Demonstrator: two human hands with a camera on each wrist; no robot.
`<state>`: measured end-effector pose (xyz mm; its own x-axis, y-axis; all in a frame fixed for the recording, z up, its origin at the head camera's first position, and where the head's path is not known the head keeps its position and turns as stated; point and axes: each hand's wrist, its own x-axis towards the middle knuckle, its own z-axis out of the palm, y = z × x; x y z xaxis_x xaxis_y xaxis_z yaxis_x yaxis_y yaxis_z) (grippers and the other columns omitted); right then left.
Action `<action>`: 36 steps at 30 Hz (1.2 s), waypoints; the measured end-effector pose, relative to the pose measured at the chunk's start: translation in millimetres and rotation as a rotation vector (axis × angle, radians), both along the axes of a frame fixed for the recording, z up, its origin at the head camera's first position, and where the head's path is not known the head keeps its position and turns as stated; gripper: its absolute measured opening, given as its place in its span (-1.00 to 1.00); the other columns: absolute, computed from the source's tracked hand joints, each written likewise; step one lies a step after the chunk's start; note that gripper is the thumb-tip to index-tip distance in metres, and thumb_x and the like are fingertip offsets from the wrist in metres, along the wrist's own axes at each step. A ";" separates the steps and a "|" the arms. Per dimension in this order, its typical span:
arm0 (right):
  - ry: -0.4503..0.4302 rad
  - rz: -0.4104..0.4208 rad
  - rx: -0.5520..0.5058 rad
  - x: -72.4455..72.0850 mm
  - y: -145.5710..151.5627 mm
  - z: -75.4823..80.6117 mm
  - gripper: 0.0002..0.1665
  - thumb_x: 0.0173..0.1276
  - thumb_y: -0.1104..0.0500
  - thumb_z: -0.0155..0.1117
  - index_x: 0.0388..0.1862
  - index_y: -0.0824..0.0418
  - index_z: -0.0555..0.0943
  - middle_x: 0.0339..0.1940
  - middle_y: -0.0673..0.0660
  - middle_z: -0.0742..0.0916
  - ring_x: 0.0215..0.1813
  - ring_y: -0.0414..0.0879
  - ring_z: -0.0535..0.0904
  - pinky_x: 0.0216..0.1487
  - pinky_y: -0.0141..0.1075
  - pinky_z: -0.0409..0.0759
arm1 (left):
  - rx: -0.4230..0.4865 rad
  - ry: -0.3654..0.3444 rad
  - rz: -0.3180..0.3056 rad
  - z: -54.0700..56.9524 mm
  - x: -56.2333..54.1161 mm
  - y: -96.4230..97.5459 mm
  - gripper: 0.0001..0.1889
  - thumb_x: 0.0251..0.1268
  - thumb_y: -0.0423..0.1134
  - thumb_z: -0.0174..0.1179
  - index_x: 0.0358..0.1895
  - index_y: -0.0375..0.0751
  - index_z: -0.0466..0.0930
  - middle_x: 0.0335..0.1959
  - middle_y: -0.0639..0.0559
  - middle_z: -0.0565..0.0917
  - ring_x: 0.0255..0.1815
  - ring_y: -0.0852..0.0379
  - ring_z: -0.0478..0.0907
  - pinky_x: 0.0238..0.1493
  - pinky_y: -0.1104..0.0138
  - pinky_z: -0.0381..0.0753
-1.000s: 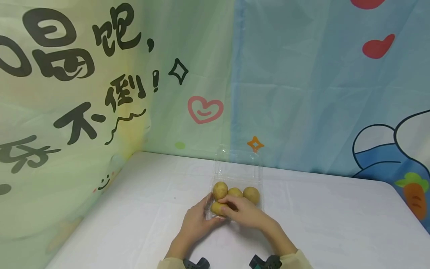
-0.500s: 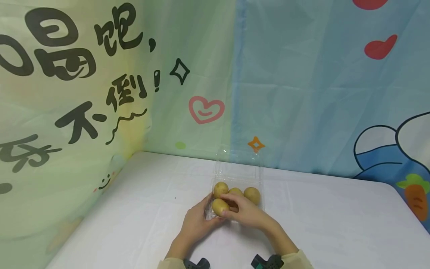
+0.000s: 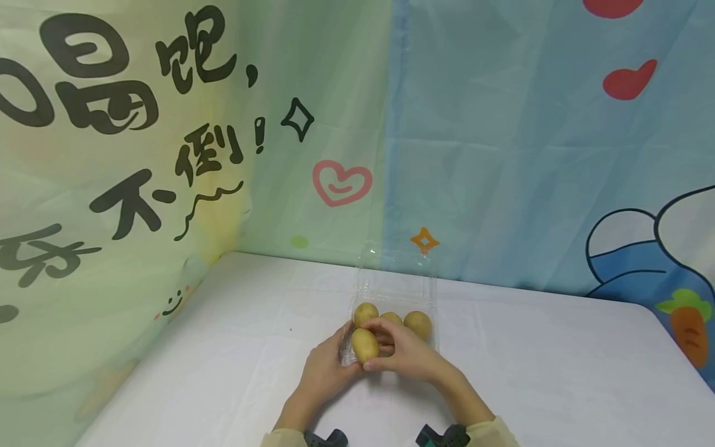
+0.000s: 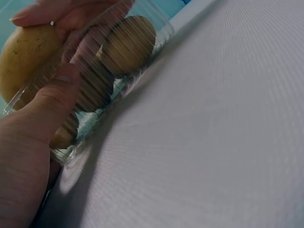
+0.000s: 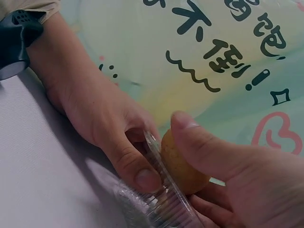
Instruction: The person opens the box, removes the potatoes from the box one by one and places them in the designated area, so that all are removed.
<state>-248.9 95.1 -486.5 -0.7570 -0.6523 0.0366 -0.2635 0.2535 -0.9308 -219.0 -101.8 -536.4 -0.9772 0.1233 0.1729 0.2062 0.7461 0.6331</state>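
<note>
Yellow potato (image 3: 365, 346) lies leftward of the right hand (image 3: 405, 351), pinched between thumb and fingers at the box's (image 3: 395, 295) near-left corner, long axis roughly near-to-far, with the left hand (image 3: 327, 366) holding the box alongside.

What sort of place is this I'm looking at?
Probably a makeshift indoor filming booth: a printed cloth backdrop lines the back and left of a white table, and a dark device sits at each wrist.
</note>
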 end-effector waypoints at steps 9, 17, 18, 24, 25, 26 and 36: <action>0.141 -0.048 0.074 4.1 -5.0 -1.1 -0.07 -0.01 0.02 0.52 0.31 0.32 0.37 0.25 0.26 0.53 0.26 0.16 0.51 0.16 -0.31 0.58 | -0.009 0.037 0.010 -2.0 -0.2 -2.8 -0.13 -0.02 0.12 0.36 0.37 -0.17 0.29 0.26 -0.11 0.52 0.24 -0.14 0.49 0.24 0.01 0.48; 0.173 -0.092 0.070 9.7 -7.4 -1.2 -0.07 -0.06 0.04 0.56 0.28 0.31 0.39 0.24 0.26 0.54 0.23 0.14 0.54 0.17 -0.27 0.58 | -0.001 0.028 0.019 -4.1 1.1 -1.6 -0.15 0.01 0.14 0.32 0.38 -0.14 0.29 0.26 -0.10 0.52 0.25 -0.13 0.49 0.24 0.00 0.49; 0.186 -0.101 0.076 10.3 -7.2 -1.1 -0.05 -0.07 0.03 0.56 0.29 0.32 0.39 0.24 0.26 0.54 0.22 0.13 0.54 0.17 -0.28 0.58 | 0.000 0.028 0.020 -4.5 1.1 -1.4 -0.15 0.01 0.14 0.32 0.38 -0.15 0.29 0.26 -0.10 0.52 0.25 -0.13 0.49 0.24 0.00 0.49; 0.317 -0.173 0.118 12.7 -4.3 0.4 0.01 -0.14 -0.01 0.58 0.30 0.34 0.40 0.20 0.22 0.59 0.18 0.07 0.56 0.13 -0.32 0.60 | -0.008 0.032 0.016 -5.8 0.3 -0.5 -0.16 0.01 0.09 0.33 0.38 -0.17 0.28 0.26 -0.13 0.52 0.23 -0.15 0.50 0.22 0.00 0.50; 0.325 -0.183 0.110 13.0 -3.6 0.6 0.01 -0.14 0.01 0.58 0.30 0.34 0.41 0.18 0.22 0.60 0.17 0.07 0.57 0.12 -0.34 0.61 | -0.008 0.032 0.015 -5.6 0.3 -0.3 -0.16 0.02 0.09 0.34 0.38 -0.17 0.28 0.26 -0.13 0.52 0.23 -0.15 0.50 0.22 0.00 0.50; 0.328 -0.194 0.096 13.2 -2.7 0.7 0.00 -0.15 0.03 0.59 0.30 0.34 0.41 0.16 0.21 0.60 0.17 0.07 0.57 0.11 -0.36 0.61 | -0.009 0.031 0.014 -5.5 0.4 -0.1 -0.16 0.02 0.09 0.33 0.38 -0.17 0.27 0.26 -0.13 0.52 0.23 -0.15 0.50 0.22 0.00 0.50; 0.420 -0.382 0.079 21.8 7.6 3.0 -0.06 -0.22 0.09 0.63 0.23 0.27 0.50 0.16 0.19 0.64 0.18 0.07 0.57 0.08 -0.33 0.63 | 0.016 -0.006 0.008 -2.8 0.8 2.0 -0.07 0.02 0.34 0.23 0.41 -0.13 0.25 0.34 -0.07 0.44 0.31 -0.12 0.43 0.28 0.01 0.45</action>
<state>-227.1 102.7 -483.5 -0.8708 -0.3478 0.3474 -0.4823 0.4677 -0.7407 -218.2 -99.7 -539.2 -0.9792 0.1126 0.1689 0.1963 0.7377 0.6460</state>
